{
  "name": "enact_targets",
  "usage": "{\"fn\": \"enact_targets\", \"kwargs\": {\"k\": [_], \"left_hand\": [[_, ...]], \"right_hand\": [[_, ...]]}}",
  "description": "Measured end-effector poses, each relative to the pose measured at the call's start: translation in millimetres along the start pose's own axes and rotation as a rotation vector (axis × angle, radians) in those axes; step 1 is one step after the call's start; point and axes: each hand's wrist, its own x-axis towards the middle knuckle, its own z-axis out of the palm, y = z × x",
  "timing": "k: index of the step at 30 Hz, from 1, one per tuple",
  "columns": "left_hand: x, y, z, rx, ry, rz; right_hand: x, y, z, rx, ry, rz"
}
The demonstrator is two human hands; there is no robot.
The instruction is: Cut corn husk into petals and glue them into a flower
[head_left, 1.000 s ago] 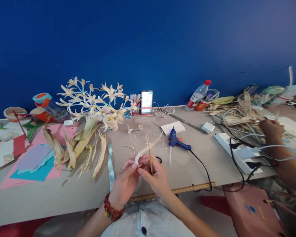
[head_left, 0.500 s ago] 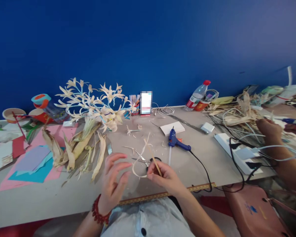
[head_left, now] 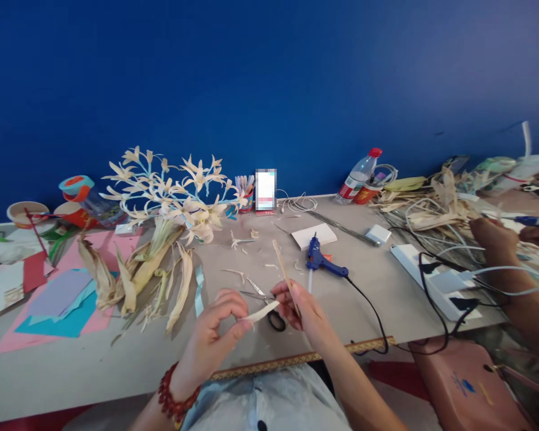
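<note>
My left hand (head_left: 218, 326), with a red bead bracelet at the wrist, pinches one end of a pale strip of corn husk (head_left: 264, 311) between thumb and fingers. The strip's far end reaches close to the fingertips of my right hand (head_left: 308, 311); I cannot tell whether they touch it. That hand is closed around a thin wooden stick (head_left: 280, 260), which tilts up and away to the left. Black-handled scissors (head_left: 277, 322) lie on the table just beyond and between my hands. A blue glue gun (head_left: 318, 258) rests to the right of them.
Husk flowers (head_left: 184, 197) stand at the back left above dried corn husks (head_left: 144, 278) and coloured paper (head_left: 63, 299). Husk scraps (head_left: 238, 241) are scattered centrally. On the right are a power strip (head_left: 431, 281), cables, a bottle (head_left: 359, 176) and another person's hand (head_left: 494, 239).
My left hand has closed on the husk strip's end and moved right. The strip, looped and hanging from my right hand before, is now drawn out between my hands.
</note>
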Motion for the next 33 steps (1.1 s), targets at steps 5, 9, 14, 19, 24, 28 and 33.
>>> {"fn": "enact_targets", "kwargs": {"k": [5,9,14,19,24,28,33], "left_hand": [[-1.9,-8.6,9.7,-0.238,0.098,-0.116],[-0.9,-9.4,15.6,-0.257,0.120,-0.128],[-2.0,-9.3,16.6,-0.250,0.107,-0.141],[-5.4,-10.9,16.0,-0.275,0.109,-0.153],[-3.9,-11.8,17.4,-0.342,0.114,-0.160],[-1.0,-7.9,16.6,-0.386,0.080,-0.139],[-3.2,-5.6,12.3,-0.376,0.058,-0.114]], "right_hand": [[-6.7,15.7,14.3,-0.109,-0.175,-0.009],[-11.5,17.7,29.2,-0.079,-0.263,-0.071],[-7.5,10.9,34.0,-0.283,-0.222,-0.151],[-7.0,8.0,34.1,-0.265,-0.233,-0.179],[-7.6,6.9,35.5,-0.119,-0.290,-0.086],[-7.2,8.2,37.2,0.200,-0.397,0.099],[-8.5,8.3,36.1,0.416,-0.481,0.224]]}}
